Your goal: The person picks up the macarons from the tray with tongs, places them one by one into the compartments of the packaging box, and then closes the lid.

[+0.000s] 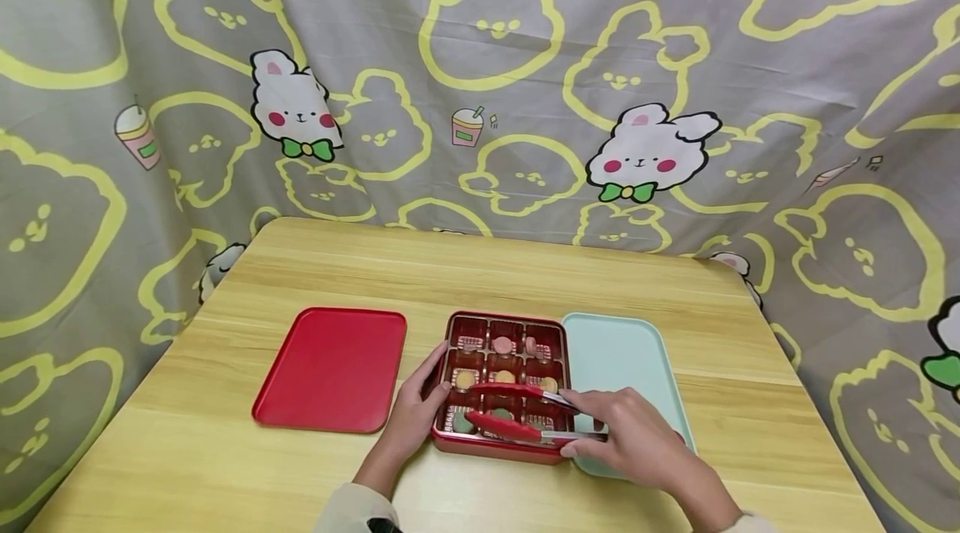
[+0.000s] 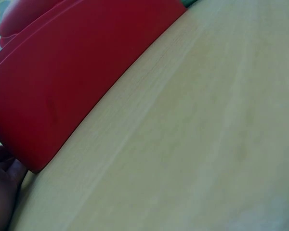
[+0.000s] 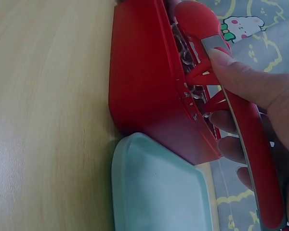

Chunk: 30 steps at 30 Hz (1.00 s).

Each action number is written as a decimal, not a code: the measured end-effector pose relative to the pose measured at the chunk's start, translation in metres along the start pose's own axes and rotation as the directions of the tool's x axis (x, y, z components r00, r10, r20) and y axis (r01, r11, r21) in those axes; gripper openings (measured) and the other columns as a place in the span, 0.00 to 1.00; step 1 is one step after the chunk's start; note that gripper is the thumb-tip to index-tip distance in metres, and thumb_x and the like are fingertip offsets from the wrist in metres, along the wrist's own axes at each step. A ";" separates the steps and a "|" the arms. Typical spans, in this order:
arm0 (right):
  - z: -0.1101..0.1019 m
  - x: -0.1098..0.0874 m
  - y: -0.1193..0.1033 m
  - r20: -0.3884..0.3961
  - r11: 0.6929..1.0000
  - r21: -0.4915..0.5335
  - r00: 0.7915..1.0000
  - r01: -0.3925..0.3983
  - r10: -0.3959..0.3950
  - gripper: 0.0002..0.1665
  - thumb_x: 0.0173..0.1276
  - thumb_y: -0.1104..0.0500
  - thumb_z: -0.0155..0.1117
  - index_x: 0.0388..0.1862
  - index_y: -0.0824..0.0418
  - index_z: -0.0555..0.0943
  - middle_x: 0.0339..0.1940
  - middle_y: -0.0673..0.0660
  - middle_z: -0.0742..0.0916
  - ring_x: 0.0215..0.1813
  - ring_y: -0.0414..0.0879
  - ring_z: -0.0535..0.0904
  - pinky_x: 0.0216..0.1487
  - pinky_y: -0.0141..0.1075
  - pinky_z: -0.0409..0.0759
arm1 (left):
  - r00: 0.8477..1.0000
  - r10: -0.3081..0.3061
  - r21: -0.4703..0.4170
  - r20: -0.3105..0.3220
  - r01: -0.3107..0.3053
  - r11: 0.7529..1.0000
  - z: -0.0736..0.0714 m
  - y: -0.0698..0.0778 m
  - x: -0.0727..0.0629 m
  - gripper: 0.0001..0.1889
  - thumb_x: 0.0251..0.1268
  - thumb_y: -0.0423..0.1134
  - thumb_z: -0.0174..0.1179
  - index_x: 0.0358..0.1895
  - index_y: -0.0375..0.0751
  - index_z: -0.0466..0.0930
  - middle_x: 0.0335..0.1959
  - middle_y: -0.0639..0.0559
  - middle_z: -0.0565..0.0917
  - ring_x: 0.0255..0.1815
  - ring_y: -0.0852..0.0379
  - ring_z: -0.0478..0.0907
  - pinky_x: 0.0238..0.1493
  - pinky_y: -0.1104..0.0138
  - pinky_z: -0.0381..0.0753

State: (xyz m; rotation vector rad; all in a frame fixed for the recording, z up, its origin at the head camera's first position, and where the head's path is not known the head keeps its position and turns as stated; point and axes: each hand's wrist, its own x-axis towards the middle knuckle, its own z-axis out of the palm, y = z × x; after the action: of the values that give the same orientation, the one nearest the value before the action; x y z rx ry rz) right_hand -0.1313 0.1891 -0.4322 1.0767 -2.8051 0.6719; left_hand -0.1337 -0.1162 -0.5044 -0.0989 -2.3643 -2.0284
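A red box (image 1: 501,451) with a divided tray inside holds pink, yellow and green macarons (image 1: 503,345), some upright, some flat. My left hand (image 1: 411,409) holds the box's left side, thumb over the rim and fingers along the outer wall. In the left wrist view, fingers (image 2: 1,166) show beside the box corner. My right hand (image 1: 626,433) grips kitchen tongs (image 1: 517,431) with red tips and metal-edged arms. The tongs' tips are spread apart above the middle and front compartments. They partly hide the front row, where green macarons show.
A red tray (image 1: 330,370) lies on the wooden table (image 1: 225,475) to the left. At the right, a pale blue tray (image 1: 622,341) sits against the box, partly under my right hand. A patterned curtain (image 1: 525,99) hangs behind the table.
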 end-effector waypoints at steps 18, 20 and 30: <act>-0.005 -0.014 0.009 -0.104 0.959 0.079 0.955 -0.272 0.279 0.39 0.53 0.37 0.67 0.60 0.58 0.78 0.50 0.54 0.86 0.46 0.46 0.83 0.41 0.40 0.81 | 1.000 0.017 -0.017 -0.018 -0.018 1.000 0.002 -0.019 0.003 0.30 0.68 0.31 0.52 0.71 0.58 0.60 0.72 0.48 0.62 0.71 0.48 0.58 0.67 0.56 0.60; -0.006 -0.017 0.012 -0.104 0.933 0.111 0.930 -0.342 0.353 0.40 0.53 0.37 0.68 0.61 0.57 0.77 0.45 0.51 0.86 0.38 0.41 0.80 0.34 0.34 0.77 | 1.000 0.004 -0.015 -0.016 -0.004 1.000 0.002 -0.018 0.003 0.30 0.68 0.31 0.51 0.71 0.58 0.60 0.72 0.49 0.62 0.71 0.48 0.59 0.66 0.59 0.62; -0.009 -0.037 0.034 -0.199 0.832 0.199 0.810 -0.517 0.551 0.41 0.56 0.43 0.69 0.64 0.62 0.73 0.38 0.60 0.83 0.28 0.41 0.69 0.22 0.29 0.66 | 1.000 -0.017 0.004 0.005 0.017 1.000 0.001 0.010 -0.003 0.30 0.68 0.28 0.49 0.72 0.46 0.59 0.71 0.42 0.63 0.69 0.44 0.61 0.64 0.65 0.66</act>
State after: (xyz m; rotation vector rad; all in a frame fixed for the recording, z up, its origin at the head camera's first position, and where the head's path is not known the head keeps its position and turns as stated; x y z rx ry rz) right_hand -0.1267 0.2381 -0.4447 0.1519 -2.8594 0.9739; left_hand -0.1299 -0.1135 -0.4945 -0.0850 -2.3803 -2.0334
